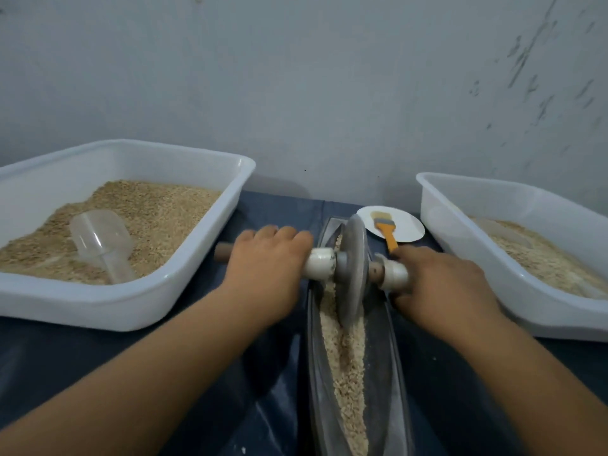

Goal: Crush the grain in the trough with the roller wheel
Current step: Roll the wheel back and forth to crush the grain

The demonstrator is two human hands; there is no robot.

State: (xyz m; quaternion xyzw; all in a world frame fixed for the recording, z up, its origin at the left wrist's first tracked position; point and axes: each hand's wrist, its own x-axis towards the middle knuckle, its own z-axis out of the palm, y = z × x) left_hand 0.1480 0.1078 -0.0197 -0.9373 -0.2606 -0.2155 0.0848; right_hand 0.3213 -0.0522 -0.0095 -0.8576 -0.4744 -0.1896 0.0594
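A grey wall [296,77] rises behind a table under a dark blue sheet [98,357]. On the left stands a white tub [138,311] of tan grain with a clear scoop [102,241] lying in it; on the right stands a second tub [460,205] holding paler grain. Between them a long narrow trough [316,373] runs away from the viewer, with crushed grain [348,373] lying along its bottom. The wheel [353,268] stands upright in the far half of the trough, its rim down in the grain. The left hand [266,268] is curled over the axle [223,253] on the left of the wheel, and the right hand [441,278] grips it on the right. Beyond the trough a small white plate [408,228] carries a brush [386,230] with an orange handle.
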